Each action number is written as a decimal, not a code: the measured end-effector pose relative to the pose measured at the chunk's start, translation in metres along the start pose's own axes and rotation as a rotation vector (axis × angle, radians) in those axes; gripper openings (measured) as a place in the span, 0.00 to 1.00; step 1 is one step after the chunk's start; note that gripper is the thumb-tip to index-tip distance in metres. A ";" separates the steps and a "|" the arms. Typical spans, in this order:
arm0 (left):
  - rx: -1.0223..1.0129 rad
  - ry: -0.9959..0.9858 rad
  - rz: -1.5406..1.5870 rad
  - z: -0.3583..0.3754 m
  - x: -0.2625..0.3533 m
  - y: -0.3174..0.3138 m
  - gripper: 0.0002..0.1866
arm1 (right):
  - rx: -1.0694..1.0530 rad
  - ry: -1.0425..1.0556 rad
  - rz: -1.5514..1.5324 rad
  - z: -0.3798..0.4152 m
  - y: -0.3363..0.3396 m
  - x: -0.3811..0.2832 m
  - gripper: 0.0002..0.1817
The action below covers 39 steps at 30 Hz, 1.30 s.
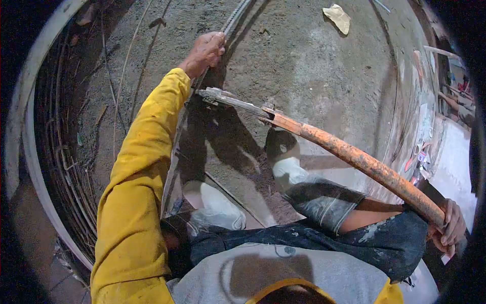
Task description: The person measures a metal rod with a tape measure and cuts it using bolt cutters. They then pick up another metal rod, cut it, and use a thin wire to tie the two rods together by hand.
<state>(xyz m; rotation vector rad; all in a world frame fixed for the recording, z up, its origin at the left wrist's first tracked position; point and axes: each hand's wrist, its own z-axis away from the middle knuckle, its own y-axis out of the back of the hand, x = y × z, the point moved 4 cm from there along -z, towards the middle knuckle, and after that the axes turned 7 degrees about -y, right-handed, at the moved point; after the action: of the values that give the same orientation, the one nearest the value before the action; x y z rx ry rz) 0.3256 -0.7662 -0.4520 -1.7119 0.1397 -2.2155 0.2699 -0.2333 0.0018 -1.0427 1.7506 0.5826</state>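
Note:
My left hand (205,53), in a yellow sleeve, is closed around a ribbed steel rebar (235,19) that runs up past the top edge of the view. At lower right my right hand (448,228) grips the end of a long, worn orange handle of a bolt cutter (344,149). The cutter's grey metal head (223,97) lies just below my left hand, close to the bar. Whether the jaws touch the bar I cannot make out. A second handle of the cutter is not clearly visible.
Many thin rods (63,162) lie bundled along the left side. A torn pale scrap (337,19) lies on the rough concrete floor (309,61). My legs, in dusty dark trousers (324,202), are bent below the cutter. Small mixed items (422,154) lie at the right.

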 end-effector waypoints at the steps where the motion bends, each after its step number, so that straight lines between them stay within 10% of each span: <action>1: 0.007 -0.007 -0.014 0.000 0.002 0.005 0.16 | 0.006 -0.013 0.028 0.003 0.003 0.002 0.11; 6: 0.007 -0.269 -0.409 -0.008 0.013 0.039 0.12 | -0.220 -0.188 -0.006 -0.026 -0.016 0.046 0.11; 8: 0.056 -0.931 -1.157 -0.002 0.040 0.036 0.13 | -0.225 -0.207 -0.142 -0.042 -0.031 0.072 0.10; 10: 0.124 -0.100 -0.270 0.021 0.064 0.025 0.16 | -0.058 -0.184 -0.097 -0.042 -0.054 0.084 0.10; 15: 0.147 -0.034 -0.212 0.047 0.114 0.001 0.15 | 0.445 -0.235 -0.150 -0.071 -0.064 0.097 0.10; 23: 0.203 -0.185 -0.436 0.071 0.136 -0.034 0.16 | 0.466 -0.291 -0.614 -0.149 0.062 0.194 0.15; 27: 0.198 -0.304 -0.599 0.077 0.130 -0.058 0.16 | 0.882 -0.432 -0.194 -0.179 0.148 0.297 0.08; 33: 0.177 -0.239 -0.685 0.082 0.132 -0.092 0.16 | 0.920 -0.818 -0.177 -0.170 0.254 0.467 0.06; 39: 0.200 -0.123 -0.704 0.087 0.119 -0.108 0.15 | 1.244 -0.934 -0.025 -0.169 0.198 0.466 0.15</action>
<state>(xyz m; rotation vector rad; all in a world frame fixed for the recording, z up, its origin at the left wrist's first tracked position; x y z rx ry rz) 0.3605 -0.6925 -0.2892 -1.9733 -0.8034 -2.4418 -0.0545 -0.4393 -0.3682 0.1277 0.9053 -0.1206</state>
